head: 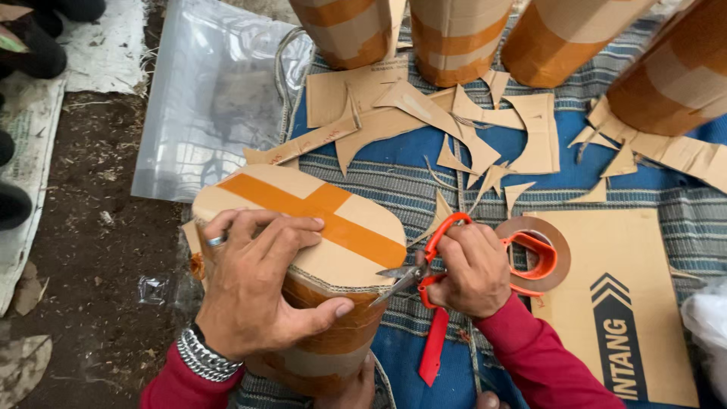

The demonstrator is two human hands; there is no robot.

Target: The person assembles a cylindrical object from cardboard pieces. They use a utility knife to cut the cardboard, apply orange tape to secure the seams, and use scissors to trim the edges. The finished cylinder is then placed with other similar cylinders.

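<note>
Left hand (254, 284) clamped over the top and side of a cardboard drum (318, 265) crossed with orange tape, stood upright on the blue striped mat (394, 189); right hand (473, 269) closed on orange-handled scissors (432, 288), blades touching the drum's upper rim. Just beside the right hand, a tape roll (560, 261) resting on a flat cardboard sheet (644, 303). Farther off, cardboard scraps (424, 121) strewn over the mat, a clear plastic bag (212, 98) to the left, and more taped drums (454, 38) along the far edge.

Blue striped mat (409, 178) (over dirt), cardboard scraps (454, 121), flat cardboard sheet (644, 280)
</note>
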